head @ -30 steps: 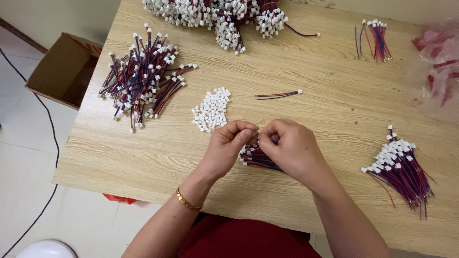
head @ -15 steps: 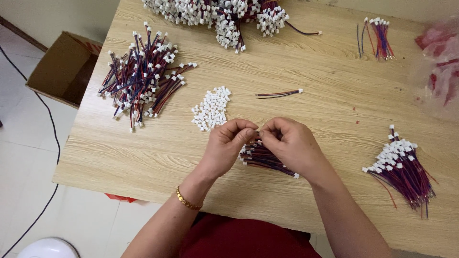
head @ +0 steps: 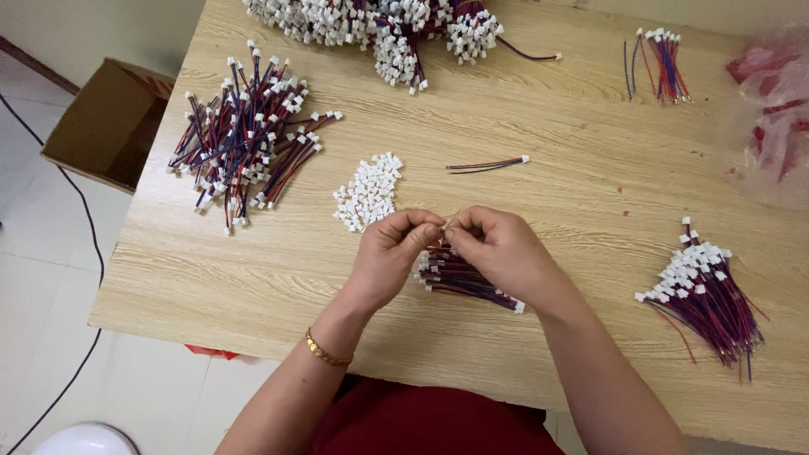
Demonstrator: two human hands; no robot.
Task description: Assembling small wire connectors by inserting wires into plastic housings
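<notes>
A small bunch of red and blue wires [head: 463, 280] lies on the desk [head: 548, 211] directly under the hands, its white-tipped end poking out below the right wrist. Just above that bunch the two hands meet fingertip to fingertip. The left hand [head: 389, 253] has its thumb and forefinger pressed together on something tiny at the meeting point, and the right hand [head: 497, 250] pinches toward the same spot from the other side; what lies between the fingertips is too small to make out. A gold bracelet [head: 327, 350] circles the left wrist.

Just beyond the left hand sits a little heap of loose white connectors [head: 368, 192]. Beyond the right hand, a short way off, a single wire lead [head: 487, 164] with a white plug lies on its own. Farther out to the left of the hands spreads a big loose pile of finished leads [head: 244, 135], plugs pointing every way. To the right of the right forearm lies a fanned bundle of leads [head: 704, 291] with white plugs gathered at one end. At the far edge of the desk, opposite the hands, is a dense mass of white-plugged wires [head: 379, 21], and far right of that a few bare coloured wires [head: 661, 63] beside a clear plastic bag [head: 775, 109] with red pieces in it. Off the desk to the left stands an open cardboard box [head: 105, 122] on the floor.
</notes>
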